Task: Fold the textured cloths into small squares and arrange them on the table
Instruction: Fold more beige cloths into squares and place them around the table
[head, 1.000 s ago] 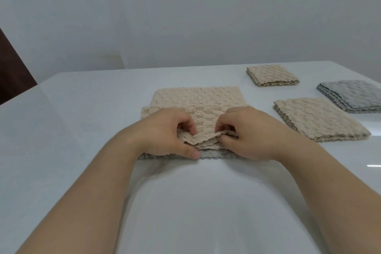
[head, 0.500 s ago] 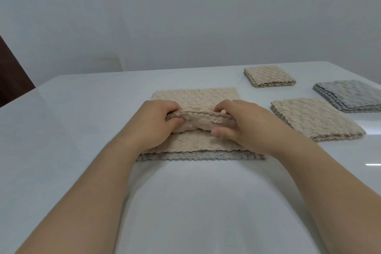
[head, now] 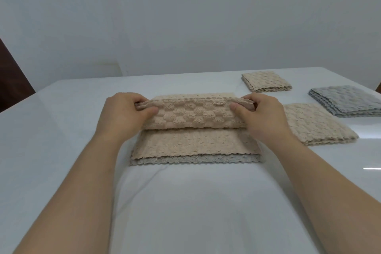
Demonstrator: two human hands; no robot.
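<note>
Beige cloth at mid-frame is being pinched at both lifted corners by fingers of left hand and right hand, best being kept taut and level.

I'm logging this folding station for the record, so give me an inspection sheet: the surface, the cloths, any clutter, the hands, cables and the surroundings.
Surface: white glossy table, reflections at right.
Job's things: beige cloth spread at the centre, one edge raised and doubled over; a grey layer shows under its near edge. Folded at right: small beige square, larger beige square, grey square.
Clutter: nothing seen.
Hands: left hand and right hand each pinch an end of the raised fold with thumb and fingers.
Cables: nothing seen.
Surroundings: plain pale wall; dark brown object at left edge, kind unclear.
</note>
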